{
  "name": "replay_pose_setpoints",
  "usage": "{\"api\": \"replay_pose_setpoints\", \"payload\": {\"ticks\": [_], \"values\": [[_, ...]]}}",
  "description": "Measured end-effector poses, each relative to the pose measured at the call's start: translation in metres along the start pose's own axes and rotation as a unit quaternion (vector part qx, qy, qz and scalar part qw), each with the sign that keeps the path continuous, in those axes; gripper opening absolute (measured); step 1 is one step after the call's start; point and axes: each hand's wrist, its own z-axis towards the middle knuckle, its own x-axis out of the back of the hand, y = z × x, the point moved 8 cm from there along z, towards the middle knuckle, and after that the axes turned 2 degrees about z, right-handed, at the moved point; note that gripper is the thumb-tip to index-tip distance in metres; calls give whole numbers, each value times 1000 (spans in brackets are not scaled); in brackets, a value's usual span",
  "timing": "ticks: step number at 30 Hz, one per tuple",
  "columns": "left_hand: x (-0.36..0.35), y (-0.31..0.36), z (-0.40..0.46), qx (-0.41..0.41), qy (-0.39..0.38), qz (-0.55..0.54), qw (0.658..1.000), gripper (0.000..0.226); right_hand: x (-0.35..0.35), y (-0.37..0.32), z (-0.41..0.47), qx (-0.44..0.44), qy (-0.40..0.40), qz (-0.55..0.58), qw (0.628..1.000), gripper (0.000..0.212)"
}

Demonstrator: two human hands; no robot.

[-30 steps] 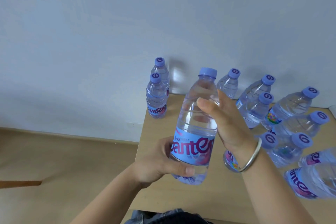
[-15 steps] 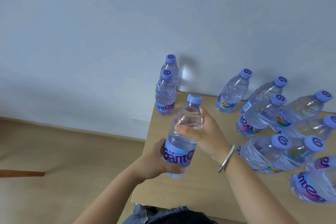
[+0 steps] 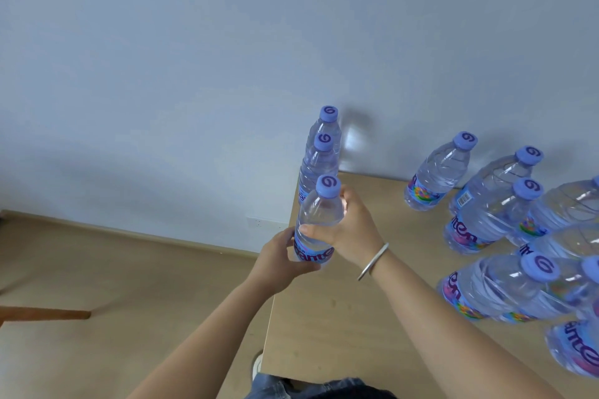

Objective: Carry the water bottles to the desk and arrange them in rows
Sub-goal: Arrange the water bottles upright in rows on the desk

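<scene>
With your left hand [image 3: 281, 261] wrapped round its label and your right hand [image 3: 348, 226] gripping its shoulder, the bottle [image 3: 317, 224] sits at the tabletop [image 3: 350, 311] left edge, so a careless release could tip it off onto the floor [image 3: 113, 275].

- We see three bottles [image 3: 319, 220] lined near-to-far along the desk [image 3: 340, 317] left edge.
- More bottles [image 3: 486, 223] crowd the right, well apart.

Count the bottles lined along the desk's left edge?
3: back bottle by the wall, second bottle just before it, nearest bottle gripped by left hand and right hand.
</scene>
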Motion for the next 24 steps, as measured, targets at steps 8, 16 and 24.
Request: {"api": "replay_pose_setpoints", "payload": {"ticks": [8, 16, 24], "values": [[1, -13, 17, -4, 30, -3, 1000, 51, -14, 1, 11, 29, -10, -48, 998, 62], [2, -14, 27, -2, 26, 7, 1000, 44, -13, -2, 17, 70, 34, -73, 994, 60], [1, -11, 40, -3, 14, 4, 1000, 48, -9, 3, 27, 59, 42, -80, 994, 57]]}}
